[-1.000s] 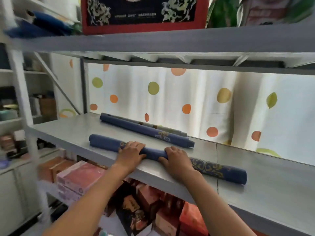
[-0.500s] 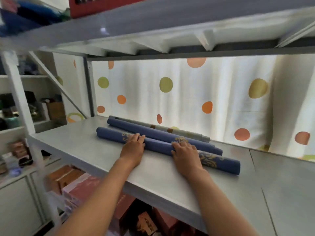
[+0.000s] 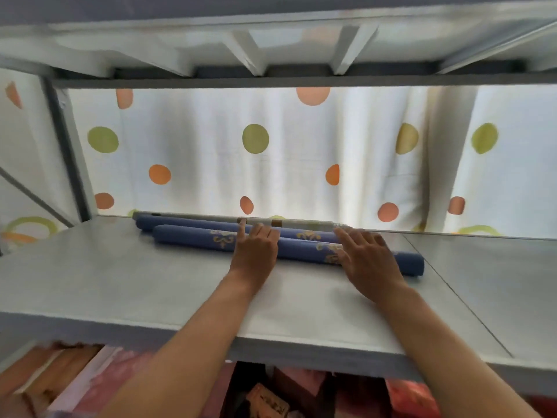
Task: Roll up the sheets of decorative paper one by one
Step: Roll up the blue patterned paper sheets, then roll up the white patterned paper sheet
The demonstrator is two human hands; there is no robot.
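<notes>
Three rolls of decorative paper lie side by side at the back of a grey metal shelf [image 3: 126,285]. The nearest is a blue roll with gold ornament [image 3: 193,238]. Behind it lies a second blue roll [image 3: 180,222], and at the very back a thin grey roll [image 3: 301,223]. My left hand [image 3: 256,251] lies flat on the nearest roll near its middle, fingers straight and reaching the second roll. My right hand [image 3: 369,257] presses flat on the nearest roll toward its right end, fingers spread. Parts of both blue rolls are hidden under my hands.
A white curtain with coloured dots [image 3: 256,140] hangs right behind the rolls. The underside of an upper shelf [image 3: 271,40] sits low overhead. Red and pink boxes [image 3: 105,384] fill the level below. A seam [image 3: 452,294] crosses the shelf on the right.
Both hands have pushed the nearest blue roll from the front of the shelf to the back, against the other two rolls. The camera has dropped lower and closer to the shelf.
</notes>
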